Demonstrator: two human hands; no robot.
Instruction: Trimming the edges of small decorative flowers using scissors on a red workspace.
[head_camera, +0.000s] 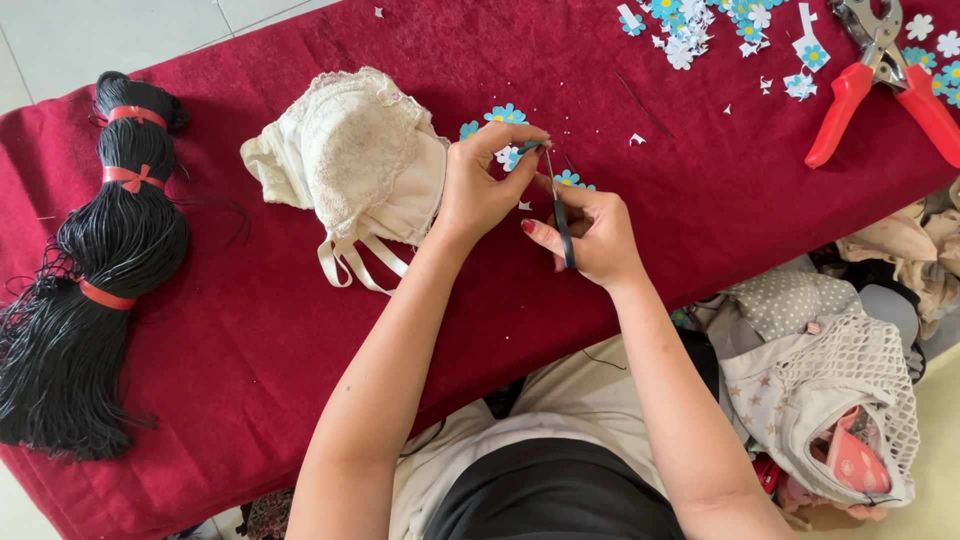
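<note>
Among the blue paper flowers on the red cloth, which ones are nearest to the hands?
The small group of flowers just beside the left hand, next to the cream bra. The other flowers lie at the far edge, near the red-handled pliers.

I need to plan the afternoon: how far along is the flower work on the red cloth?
Done: blue and white paper flowers lie cut beside the red-handled punch pliers. In hand: the left hand pinches one small piece while the right hand works thin scissors at it. Left: the cream bra bears no flowers, and the black cord bundle lies tied.
</note>
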